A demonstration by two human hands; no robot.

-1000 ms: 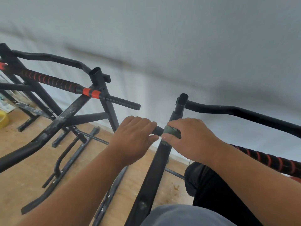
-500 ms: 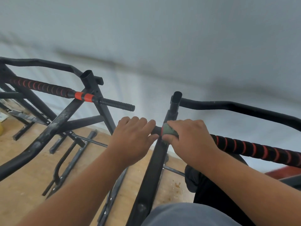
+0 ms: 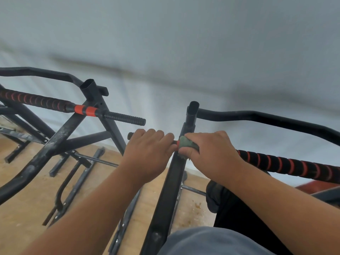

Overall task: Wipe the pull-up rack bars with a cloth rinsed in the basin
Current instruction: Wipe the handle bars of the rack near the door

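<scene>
Two hands on bar (image 3: 287,165) — right hand (image 3: 211,153) | grips cloth (image 3: 186,142)

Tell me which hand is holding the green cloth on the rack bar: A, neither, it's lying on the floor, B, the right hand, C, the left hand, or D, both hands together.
B: the right hand grips the green cloth against the bar, while the left hand grips the bare handle beside it.

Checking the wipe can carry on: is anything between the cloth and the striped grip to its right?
Nothing visible. The right hand holds the cloth on the bar beside the upright post; the striped grip starts beyond that hand.
</scene>
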